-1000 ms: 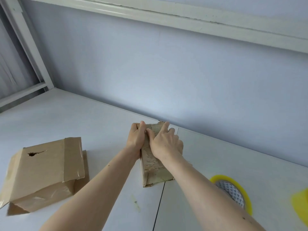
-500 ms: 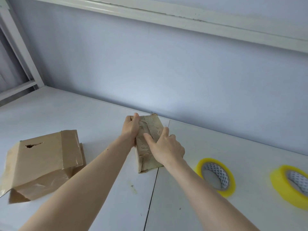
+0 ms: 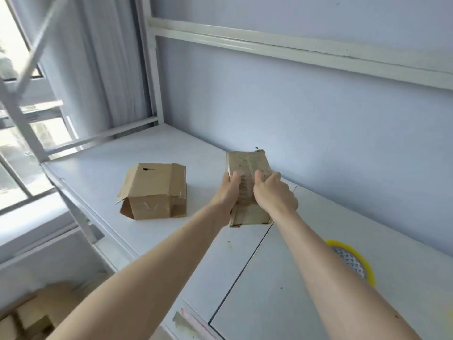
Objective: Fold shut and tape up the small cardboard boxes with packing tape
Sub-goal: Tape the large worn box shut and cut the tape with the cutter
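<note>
A: Head view: where is the small box [image 3: 248, 190] lying?
B: On the white surface [image 3: 245, 278], long axis running away from the person. Left hand [image 3: 226, 193] is gripping its left edge; right hand [image 3: 274, 195] is curling over its top.
A: Changes?
B: Right hand is sliding nearer along the lid; the bigger box [image 3: 153, 191] is untouched.

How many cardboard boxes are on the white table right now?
2. One box is gripped between the left hand and right hand near the wall; the other box sits to its left. Blurry cardboard on the floor may be more.
</note>
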Motion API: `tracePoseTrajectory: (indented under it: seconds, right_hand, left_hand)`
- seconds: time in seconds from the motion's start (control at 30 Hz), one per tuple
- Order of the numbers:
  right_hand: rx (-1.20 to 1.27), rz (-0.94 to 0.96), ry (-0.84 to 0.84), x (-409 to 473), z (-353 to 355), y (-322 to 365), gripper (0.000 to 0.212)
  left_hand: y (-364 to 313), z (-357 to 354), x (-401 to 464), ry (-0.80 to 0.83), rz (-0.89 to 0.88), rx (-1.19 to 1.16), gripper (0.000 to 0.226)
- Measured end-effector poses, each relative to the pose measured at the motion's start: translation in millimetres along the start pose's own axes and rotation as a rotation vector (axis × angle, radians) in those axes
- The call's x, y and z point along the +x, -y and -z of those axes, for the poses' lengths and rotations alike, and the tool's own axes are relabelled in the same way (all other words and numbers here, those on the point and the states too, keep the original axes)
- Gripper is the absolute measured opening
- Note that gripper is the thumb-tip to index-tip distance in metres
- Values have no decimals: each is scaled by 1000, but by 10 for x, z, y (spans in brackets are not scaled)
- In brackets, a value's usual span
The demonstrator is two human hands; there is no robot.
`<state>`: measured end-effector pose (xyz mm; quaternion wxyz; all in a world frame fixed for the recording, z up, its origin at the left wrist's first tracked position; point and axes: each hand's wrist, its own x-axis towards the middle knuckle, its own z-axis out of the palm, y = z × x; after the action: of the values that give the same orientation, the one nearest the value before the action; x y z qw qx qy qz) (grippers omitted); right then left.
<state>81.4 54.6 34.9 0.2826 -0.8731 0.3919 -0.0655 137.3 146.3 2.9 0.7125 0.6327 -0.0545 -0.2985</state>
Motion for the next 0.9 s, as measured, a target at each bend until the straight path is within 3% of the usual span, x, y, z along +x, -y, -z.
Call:
tracePoseTrajectory:
  seconds: [0.27,0.4,0.67,0.9]
  right_hand:
    - [15,448,-79,-782,129,1154,48]
    - [82,640,4,-1272,-254,1846,48]
    - [104,860,290,-2397,-1757,2963,50]
    - [31,872,562,-3140,-3375,3455,52]
  left_hand:
    - [-693,937,-799,-262,-291,-134,27]
    - [-910,1824,-1263,-498,-381,-93,32]
    - [-496,3915,-2126,-872,-329,-58,39]
    - [357,5552,-2501,-1016,-135,-30,54]
